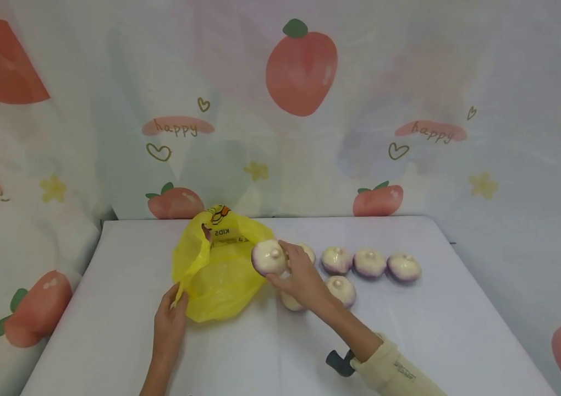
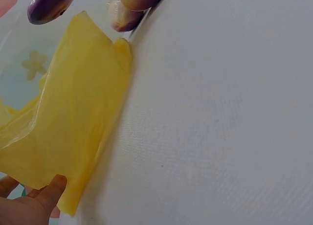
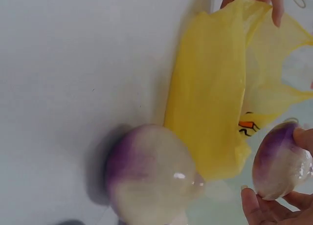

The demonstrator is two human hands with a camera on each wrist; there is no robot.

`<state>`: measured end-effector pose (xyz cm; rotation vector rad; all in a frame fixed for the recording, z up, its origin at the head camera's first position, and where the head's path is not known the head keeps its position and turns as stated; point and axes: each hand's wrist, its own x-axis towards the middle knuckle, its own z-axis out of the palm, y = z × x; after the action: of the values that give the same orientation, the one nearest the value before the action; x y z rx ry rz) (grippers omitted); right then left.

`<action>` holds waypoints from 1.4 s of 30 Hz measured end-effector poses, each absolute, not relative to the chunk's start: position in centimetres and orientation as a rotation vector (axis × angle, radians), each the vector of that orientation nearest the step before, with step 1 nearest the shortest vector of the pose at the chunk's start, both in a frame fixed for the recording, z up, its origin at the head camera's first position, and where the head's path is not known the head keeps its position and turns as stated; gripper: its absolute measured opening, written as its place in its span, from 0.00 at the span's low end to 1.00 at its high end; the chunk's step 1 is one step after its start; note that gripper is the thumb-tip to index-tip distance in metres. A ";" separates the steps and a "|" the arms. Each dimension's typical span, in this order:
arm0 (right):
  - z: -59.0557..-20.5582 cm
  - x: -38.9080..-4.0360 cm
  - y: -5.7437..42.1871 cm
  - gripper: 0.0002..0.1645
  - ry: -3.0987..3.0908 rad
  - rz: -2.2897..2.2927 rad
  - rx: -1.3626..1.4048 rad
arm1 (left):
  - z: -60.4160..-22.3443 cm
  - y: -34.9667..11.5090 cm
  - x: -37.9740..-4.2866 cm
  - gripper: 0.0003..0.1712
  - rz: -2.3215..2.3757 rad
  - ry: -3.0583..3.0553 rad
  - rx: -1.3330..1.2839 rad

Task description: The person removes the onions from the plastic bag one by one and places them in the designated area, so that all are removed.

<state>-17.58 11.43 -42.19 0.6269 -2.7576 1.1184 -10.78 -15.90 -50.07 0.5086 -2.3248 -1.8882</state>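
My left hand (image 1: 169, 319) pinches the near left edge of a yellow plastic bag (image 1: 223, 283), whose mouth gapes open in the head view. In the left wrist view its thumb (image 2: 55, 188) presses on the yellow film. With fingertips and thumb, my right hand (image 1: 307, 283) holds a white-and-purple turnip (image 1: 265, 258) up at the bag's right rim. The right wrist view shows this held turnip (image 3: 276, 161) beside the bag (image 3: 208, 88). Behind and beneath the right hand lie several more turnips, two of them partly hidden by it.
Three turnips stand in a back row to the right, with the outermost one (image 1: 403, 268) at its end. Another turnip (image 1: 342, 291) sits nearer me. The white table (image 1: 127, 264) ends against a fruit-printed curtain (image 1: 241, 71). A dark strap piece (image 1: 340, 363) shows by the right sleeve.
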 end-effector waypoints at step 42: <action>-43.6 -14.9 29.4 0.44 -2.910 0.807 0.192 | -49.9 -16.2 -10.5 0.40 -1.871 -2.360 0.566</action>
<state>-14.90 29.44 -43.57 0.1923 -2.9103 0.8070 -10.45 -16.16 -49.95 0.5662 -2.3595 -1.8712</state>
